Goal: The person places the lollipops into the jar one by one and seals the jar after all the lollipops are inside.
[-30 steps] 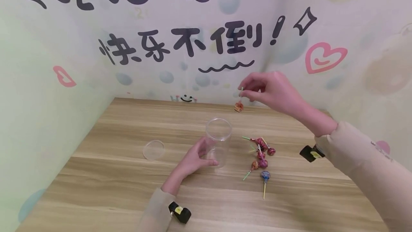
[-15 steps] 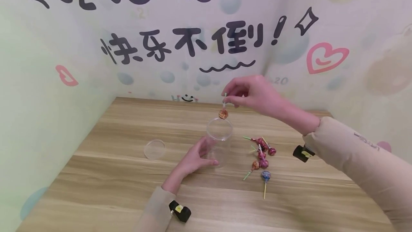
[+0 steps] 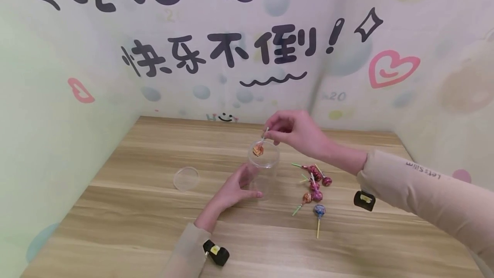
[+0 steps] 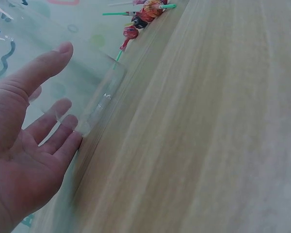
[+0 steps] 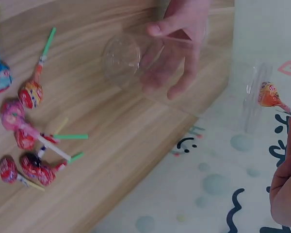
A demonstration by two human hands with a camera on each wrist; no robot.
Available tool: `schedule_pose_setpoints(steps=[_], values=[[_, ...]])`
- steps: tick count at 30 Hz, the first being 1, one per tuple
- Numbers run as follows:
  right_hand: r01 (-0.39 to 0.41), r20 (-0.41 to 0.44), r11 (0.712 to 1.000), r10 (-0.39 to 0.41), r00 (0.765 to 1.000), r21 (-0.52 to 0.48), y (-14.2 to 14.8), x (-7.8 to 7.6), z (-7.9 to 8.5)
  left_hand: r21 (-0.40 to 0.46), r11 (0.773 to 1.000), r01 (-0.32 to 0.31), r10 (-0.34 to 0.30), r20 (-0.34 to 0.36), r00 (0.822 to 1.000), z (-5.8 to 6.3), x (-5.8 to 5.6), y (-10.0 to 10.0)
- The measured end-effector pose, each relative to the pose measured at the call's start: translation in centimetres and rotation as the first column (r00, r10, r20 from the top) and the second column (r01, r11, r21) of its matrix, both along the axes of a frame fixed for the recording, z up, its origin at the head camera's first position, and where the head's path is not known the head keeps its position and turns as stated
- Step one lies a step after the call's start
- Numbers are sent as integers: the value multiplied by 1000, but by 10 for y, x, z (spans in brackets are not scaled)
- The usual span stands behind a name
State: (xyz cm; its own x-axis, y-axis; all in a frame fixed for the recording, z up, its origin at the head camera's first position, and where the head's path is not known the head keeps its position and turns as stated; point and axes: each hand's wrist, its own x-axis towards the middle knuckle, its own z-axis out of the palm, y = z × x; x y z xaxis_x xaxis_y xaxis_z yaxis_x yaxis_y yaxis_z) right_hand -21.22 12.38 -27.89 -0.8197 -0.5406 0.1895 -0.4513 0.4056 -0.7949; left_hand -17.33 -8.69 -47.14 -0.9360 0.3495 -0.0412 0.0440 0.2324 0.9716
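Observation:
A tall clear plastic jar (image 3: 266, 183) stands upright on the table, its round mouth uncovered. My left hand (image 3: 235, 190) holds it low down, thumb on the near side and fingers curving round the other; the left wrist view shows the fingers (image 4: 63, 126) along the transparent wall. By the stick, my right hand (image 3: 297, 134) pinches an orange-wrapped lollipop (image 5: 268, 94) with its candy end hanging down. That candy end is right at the jar's rim in the right wrist view. In the head view it overlaps the mouth.
Several wrapped lollipops (image 3: 314, 183), mostly red and pink, lie in a loose cluster right of the jar. A blue one (image 3: 319, 211) lies nearer the front. The round clear lid (image 3: 186, 179) is on the table to the left. A printed cloth (image 3: 185, 93) hangs behind.
My right hand has carried the orange lollipop leftward, then down to the jar's mouth. The left hand and the jar have stayed in place.

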Motion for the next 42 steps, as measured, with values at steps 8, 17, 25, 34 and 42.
schedule_pose_setpoints(steps=[8,17,25,34,42], values=[[51,28,996,-49,998,-69,4,8,-12,-2,1000,20,-20,-8,1000,-1,0,1],[95,19,991,-94,995,-89,7,12,-21,-14,1000,9,-9,6,1000,0,2,2],[118,23,989,-116,993,-93,7,12,-27,-14,1000,15,-15,3,1000,1,2,2],[121,-41,993,-121,992,-9,14,14,-28,28,999,22,-21,-9,1000,2,2,2],[118,-60,993,-117,991,6,19,14,-31,21,1000,22,-22,2,1000,2,1,1]])
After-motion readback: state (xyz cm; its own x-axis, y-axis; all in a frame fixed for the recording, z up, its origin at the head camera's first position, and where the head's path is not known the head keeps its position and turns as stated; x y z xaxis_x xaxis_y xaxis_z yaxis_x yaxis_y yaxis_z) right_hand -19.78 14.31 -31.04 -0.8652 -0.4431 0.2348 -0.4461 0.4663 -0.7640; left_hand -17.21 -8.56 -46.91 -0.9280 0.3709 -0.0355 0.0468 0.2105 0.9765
